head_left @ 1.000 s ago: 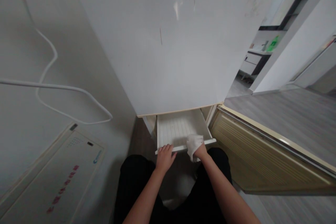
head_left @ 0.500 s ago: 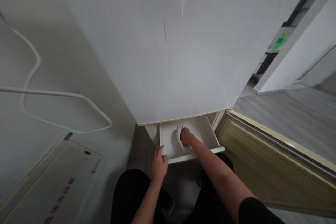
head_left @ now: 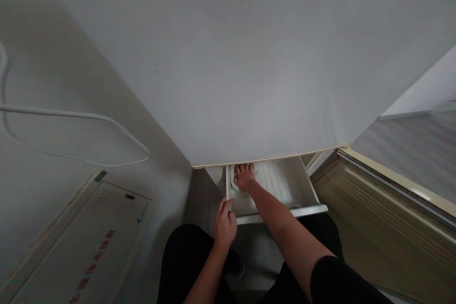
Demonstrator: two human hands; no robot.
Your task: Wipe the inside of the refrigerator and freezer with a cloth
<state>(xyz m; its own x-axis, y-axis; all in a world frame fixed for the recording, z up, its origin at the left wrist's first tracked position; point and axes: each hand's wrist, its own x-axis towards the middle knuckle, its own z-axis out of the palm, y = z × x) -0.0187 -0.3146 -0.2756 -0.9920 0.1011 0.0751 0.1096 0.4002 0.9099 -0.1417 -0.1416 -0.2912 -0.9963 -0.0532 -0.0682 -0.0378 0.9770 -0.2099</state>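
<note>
A white drawer (head_left: 292,187) is pulled out below the large white cabinet front, with low side walls and a ridged bottom. My left hand (head_left: 225,223) grips its front left corner, thumb and fingers closed at the edge. Inside, near the left wall, my right hand (head_left: 245,178) holds a white cloth (head_left: 233,181) pressed against the drawer bottom. The fingers lie over the cloth and cover most of it. My right forearm crosses the drawer's front edge.
A large white panel (head_left: 256,76) rises above the drawer. At right a yellowish ribbed door (head_left: 384,228) stands swung open near the floor. On the left wall hang a white cable (head_left: 78,114) and a white box cover (head_left: 103,228) with red characters. My bent knees flank the drawer.
My right hand has slid the cloth from the drawer's middle to its far left side. My left hand stays on the corner. The camera view has shifted, moving the drawer rightward in view.
</note>
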